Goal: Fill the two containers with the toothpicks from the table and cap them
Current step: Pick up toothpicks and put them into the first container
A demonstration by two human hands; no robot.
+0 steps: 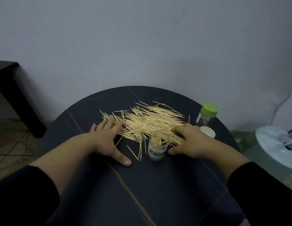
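Observation:
A wide heap of pale wooden toothpicks (147, 121) lies spread over the far half of the round black table (142, 185). A clear uncapped container (158, 146) with a green label stands upright in front of the heap, partly filled with toothpicks. My left hand (107, 139) lies flat with fingers spread on the heap's left edge. My right hand (189, 141) rests palm down on the heap's right side, just right of the open container. A second clear container with a green cap (207, 115) stands at the table's right rim. A white cap (208, 131) lies beside it.
A grey wall rises right behind the table. A dark piece of furniture (13, 95) stands at the left over a tiled floor. A white round appliance base (277, 145) sits low at the right, close to the table's edge.

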